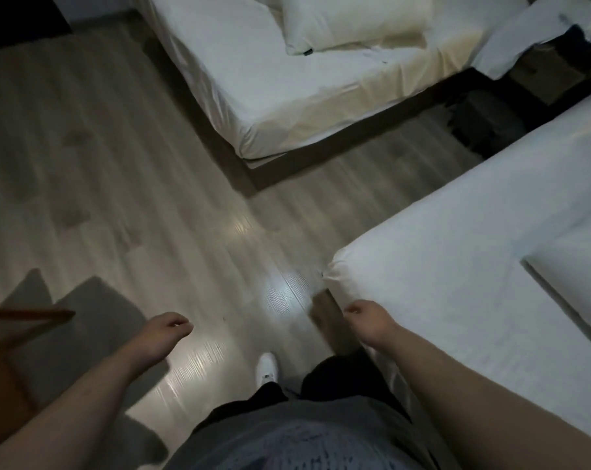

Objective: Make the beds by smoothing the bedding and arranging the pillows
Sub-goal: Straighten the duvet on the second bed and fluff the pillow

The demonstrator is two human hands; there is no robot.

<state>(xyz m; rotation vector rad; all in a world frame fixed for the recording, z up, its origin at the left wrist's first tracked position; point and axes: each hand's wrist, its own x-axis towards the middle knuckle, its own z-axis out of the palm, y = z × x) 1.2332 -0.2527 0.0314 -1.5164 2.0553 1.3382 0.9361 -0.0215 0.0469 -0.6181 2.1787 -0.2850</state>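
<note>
Closest in is the person's grey shirt (287, 435), with black trousers (338, 374) below it and one white shoe (267, 366) planted on the pale wood-plank floor (151, 164). Both bare forearms reach forward and down. The left hand (168, 330) hangs over the floor with its fingers (182, 323) loosely curled and nothing in them. The right hand (367, 317) is the same, fingers (351, 308) slack and bent inward, grasping nothing; it sits just beside the corner of the near bed (456, 266), though I cannot tell whether it touches the sheet. That bed fills the right side, its white sheet pulled fairly flat, with a raised white fold (572, 266) at the far right edge that could be a pillow or a duvet. Across a strip of floor lies the far bed (253, 79), also in white, its sheet creased, with a white pillow (351, 22) lying slightly askew on top. Loose white bedding (517, 39) is heaped beyond it at the upper right. At the left edge stands part of a wooden chair (2, 368) over a grey mat (94, 320).
</note>
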